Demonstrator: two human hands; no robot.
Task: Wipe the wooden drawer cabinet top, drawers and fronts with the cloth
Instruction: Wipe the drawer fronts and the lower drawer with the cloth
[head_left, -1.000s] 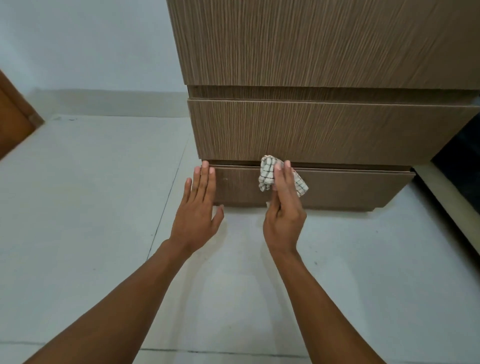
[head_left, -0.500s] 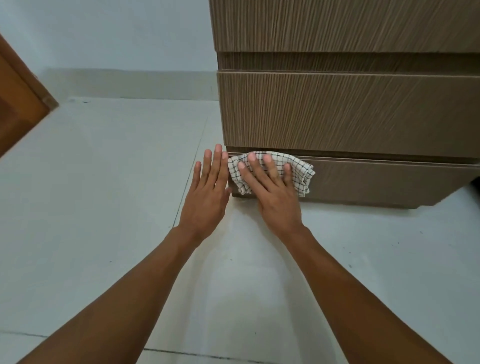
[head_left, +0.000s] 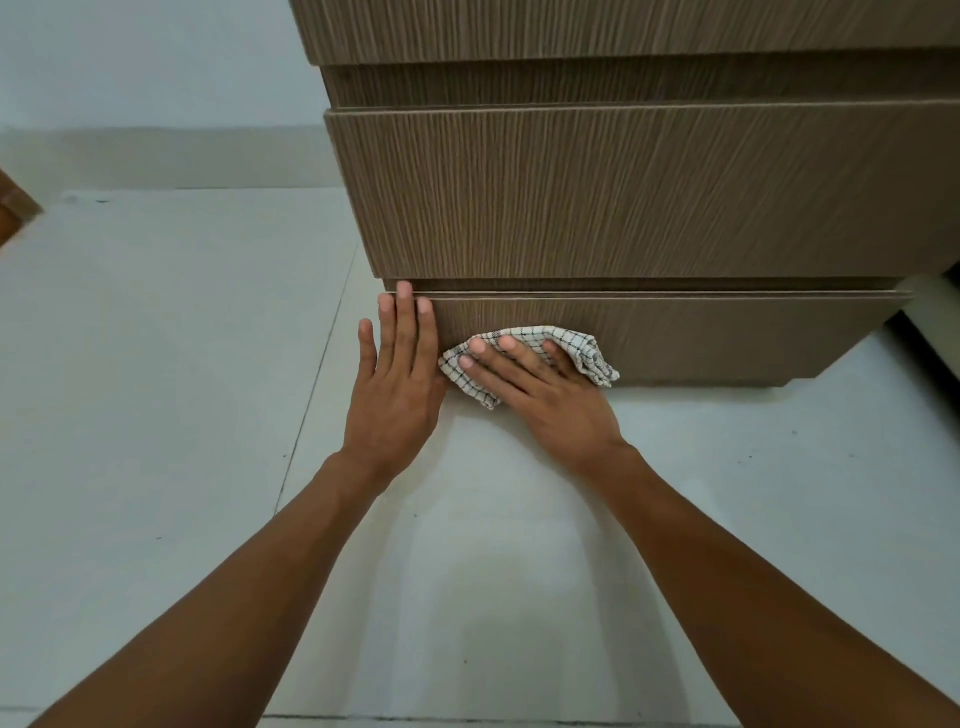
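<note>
One cloth (head_left: 584, 347) under right hand (head_left: 550, 408)

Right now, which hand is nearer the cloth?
Right. The right hand lies flat on the cloth, pressing it to the bottom drawer; the left hand rests left of it, at the drawer's corner.

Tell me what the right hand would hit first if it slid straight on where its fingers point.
Most likely the left hand: the right hand, flat on the cloth against the bottom drawer front, aims its fingers left and slightly up at it, nearly touching.
</note>
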